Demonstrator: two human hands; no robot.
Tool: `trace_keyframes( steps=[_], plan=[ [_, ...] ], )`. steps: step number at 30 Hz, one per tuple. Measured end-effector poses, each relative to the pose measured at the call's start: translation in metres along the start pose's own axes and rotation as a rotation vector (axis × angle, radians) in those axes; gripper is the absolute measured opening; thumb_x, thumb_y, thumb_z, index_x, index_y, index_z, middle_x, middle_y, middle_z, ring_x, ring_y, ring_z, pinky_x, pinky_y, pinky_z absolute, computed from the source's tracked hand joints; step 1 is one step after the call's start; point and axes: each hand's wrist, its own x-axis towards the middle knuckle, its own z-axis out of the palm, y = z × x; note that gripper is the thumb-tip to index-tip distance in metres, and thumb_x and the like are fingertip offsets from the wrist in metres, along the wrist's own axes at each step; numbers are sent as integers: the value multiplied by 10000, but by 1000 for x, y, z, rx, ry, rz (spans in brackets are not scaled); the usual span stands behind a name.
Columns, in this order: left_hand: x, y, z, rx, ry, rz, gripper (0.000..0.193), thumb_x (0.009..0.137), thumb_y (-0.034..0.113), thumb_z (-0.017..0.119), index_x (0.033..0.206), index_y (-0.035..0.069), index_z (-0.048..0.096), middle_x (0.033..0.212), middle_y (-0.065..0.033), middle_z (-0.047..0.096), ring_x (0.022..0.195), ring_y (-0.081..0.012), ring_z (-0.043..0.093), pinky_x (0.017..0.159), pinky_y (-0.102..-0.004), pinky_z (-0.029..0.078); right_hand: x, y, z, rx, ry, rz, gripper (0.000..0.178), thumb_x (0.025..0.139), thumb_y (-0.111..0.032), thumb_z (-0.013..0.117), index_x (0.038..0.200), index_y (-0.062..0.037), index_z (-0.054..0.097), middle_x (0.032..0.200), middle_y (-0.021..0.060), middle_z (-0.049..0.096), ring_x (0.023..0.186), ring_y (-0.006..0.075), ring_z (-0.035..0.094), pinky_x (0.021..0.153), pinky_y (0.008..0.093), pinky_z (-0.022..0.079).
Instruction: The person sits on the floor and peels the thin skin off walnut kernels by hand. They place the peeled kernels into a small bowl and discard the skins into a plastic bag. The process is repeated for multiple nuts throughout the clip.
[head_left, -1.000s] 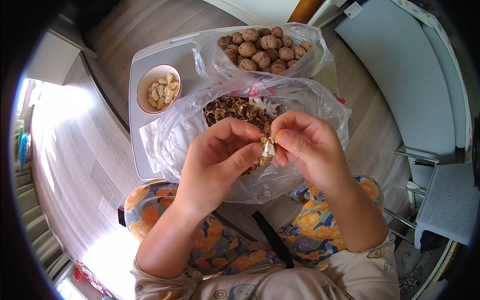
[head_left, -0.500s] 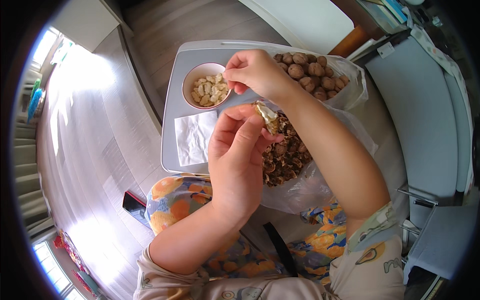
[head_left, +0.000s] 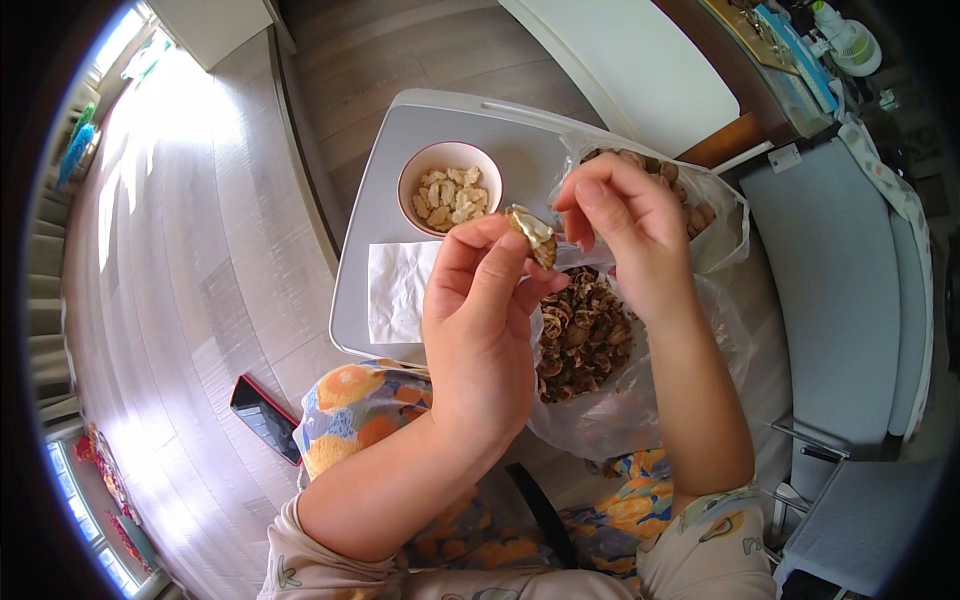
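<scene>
My left hand [head_left: 478,320] pinches a walnut kernel [head_left: 535,235] between thumb and fingers; part of it is bare and white, part still brown. To its right is my right hand [head_left: 635,235], its fingers loosely bent and apart, with nothing visible in them. Just beyond my left hand, a white bowl with a red rim [head_left: 440,154] holds several pale peeled kernels [head_left: 452,198]. Cracked brown walnut shells [head_left: 585,345] fill a clear plastic bag [head_left: 625,400] below my right hand. Behind that hand, another clear bag [head_left: 735,225] contains whole walnuts [head_left: 700,215], partly hidden.
A grey folding table [head_left: 385,215] with a pale edge carries the bowl and a white paper napkin [head_left: 395,290]. On the wooden floor to the left lies a phone [head_left: 265,418] with a red edge. A grey-blue chair [head_left: 830,290] stands at the right.
My right hand has drawn back from the bowl toward the kernel in my left hand. The view has shifted slightly; my left hand keeps its hold.
</scene>
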Motion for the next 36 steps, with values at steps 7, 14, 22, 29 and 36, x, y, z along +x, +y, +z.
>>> trace_keyframes(
  steps=[7, 14, 22, 29, 36],
  plan=[
    [3, -4, 0, 14, 0, 13, 74, 844, 87, 493, 909, 51, 486, 840, -12, 523, 719, -75, 503, 663, -251, 467, -2, -7, 5, -213, -110, -148, 161, 813, -139, 562, 738, -12, 497, 601, 37, 525, 533, 66, 467, 489, 213, 385],
    [6, 3, 0, -10, 28, 14, 81, 842, 88, 495, 912, 49, 483, 832, -15, 531, 715, -79, 510, 668, -247, 465, 4, -1, 12, -171, -67, -149, 146, 828, -131, 537, 769, -5, 493, 620, 36, 518, 549, 70, 448, 507, 209, 378],
    [12, 8, -2, -24, 21, 53, 81, 841, 91, 496, 907, 47, 481, 822, -21, 538, 717, -91, 522, 671, -250, 459, 6, -5, 22, 37, -97, -50, 119, 831, -118, 540, 797, -13, 496, 653, -5, 506, 578, 36, 453, 514, 170, 377],
    [16, 10, -2, -9, 35, 91, 89, 836, 97, 505, 905, 47, 481, 795, -24, 538, 711, -95, 523, 669, -251, 449, 11, -8, 21, 123, -116, 54, 107, 835, -101, 528, 804, -1, 505, 664, -6, 513, 568, 36, 455, 514, 166, 374],
    [21, 17, -4, -3, 81, 124, 99, 835, 112, 510, 903, 42, 491, 804, -24, 554, 710, -96, 526, 674, -259, 449, 32, 13, 22, 103, -74, 171, 113, 819, -90, 529, 817, 21, 549, 633, 14, 539, 557, 57, 470, 509, 186, 388]
  ],
)
